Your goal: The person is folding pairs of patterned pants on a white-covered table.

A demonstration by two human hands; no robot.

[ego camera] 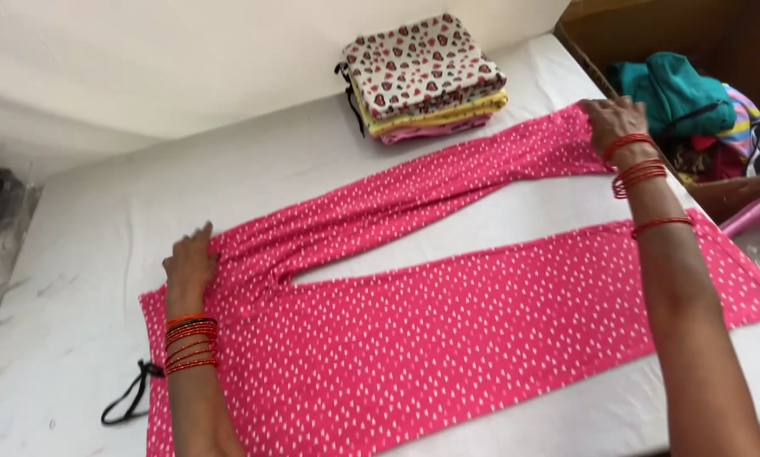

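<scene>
The left hand (190, 261) is pressed flat, fingers spread, on the crotch of the pink trousers (448, 338) lying on the white table (84, 245). The right hand (610, 117) pinches the far leg's hem. If that hem is tugged unevenly, the leg could be creased or dragged towards the folded stack (424, 76).

Both forearms were bare, without sleeves. The left hand (190, 264) wore a stack of thin red and orange bangles; the right hand (613, 118) wore several thin red bangles, spaced apart.
</scene>
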